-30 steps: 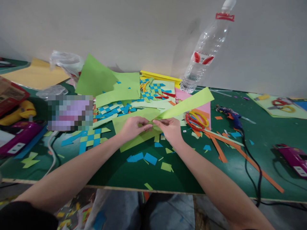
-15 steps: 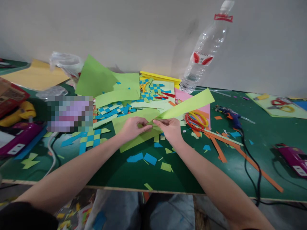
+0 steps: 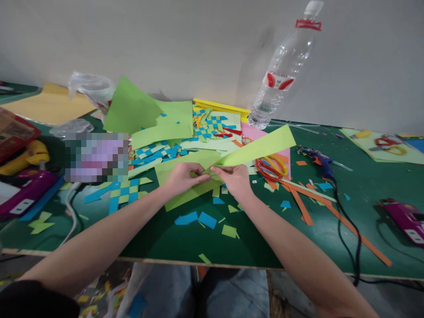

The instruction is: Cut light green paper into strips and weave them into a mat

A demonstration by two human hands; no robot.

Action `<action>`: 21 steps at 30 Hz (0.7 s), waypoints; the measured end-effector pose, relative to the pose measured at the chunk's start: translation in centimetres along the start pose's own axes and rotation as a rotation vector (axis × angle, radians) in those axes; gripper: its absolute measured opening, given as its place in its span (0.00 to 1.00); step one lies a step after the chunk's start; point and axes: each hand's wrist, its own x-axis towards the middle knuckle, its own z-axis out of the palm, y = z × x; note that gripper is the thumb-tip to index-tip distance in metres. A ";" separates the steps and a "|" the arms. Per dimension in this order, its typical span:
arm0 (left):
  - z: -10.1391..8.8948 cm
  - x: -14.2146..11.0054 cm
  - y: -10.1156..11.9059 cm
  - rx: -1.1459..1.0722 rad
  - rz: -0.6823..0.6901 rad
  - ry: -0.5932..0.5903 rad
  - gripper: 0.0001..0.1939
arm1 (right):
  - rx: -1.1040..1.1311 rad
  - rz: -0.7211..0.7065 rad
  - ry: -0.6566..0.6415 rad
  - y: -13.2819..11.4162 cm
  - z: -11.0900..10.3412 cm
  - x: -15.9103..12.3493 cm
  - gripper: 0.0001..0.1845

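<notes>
My left hand (image 3: 186,177) and my right hand (image 3: 236,180) meet at the middle of the table, thumbs and fingers pinched. Between them is a light green paper strip (image 3: 261,146), which slants up and to the right from my right fingertips. The left fingertips pinch its near end, partly hidden by the fingers. Beneath the hands lies a green paper sheet (image 3: 185,198). Just right of my right hand are scissors with red and yellow handles (image 3: 272,168). A woven blue and green paper piece (image 3: 124,192) rests beyond my left forearm.
A tall plastic bottle (image 3: 281,75) stands by the wall. To the right lie a blue glue gun (image 3: 326,168) with a black cord, orange paper strips (image 3: 351,225) and a purple device (image 3: 402,218). Blue paper scraps (image 3: 207,219) are scattered near the front edge.
Both hands hold almost the same position. The right fingertips have shifted very slightly left, and the free end of the strip has dipped a little.
</notes>
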 end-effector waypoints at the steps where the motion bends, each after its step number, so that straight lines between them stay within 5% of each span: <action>1: 0.0 0.0 0.1 0.005 0.018 0.007 0.21 | 0.001 0.002 -0.009 0.0 0.0 0.0 0.12; 12: 0.0 0.1 0.2 0.045 0.064 -0.053 0.23 | 0.214 -0.077 -0.052 -0.5 0.3 -0.2 0.17; 21: 0.1 0.0 0.0 0.032 0.071 -0.053 0.21 | 0.353 -0.001 -0.035 0.6 0.5 0.6 0.16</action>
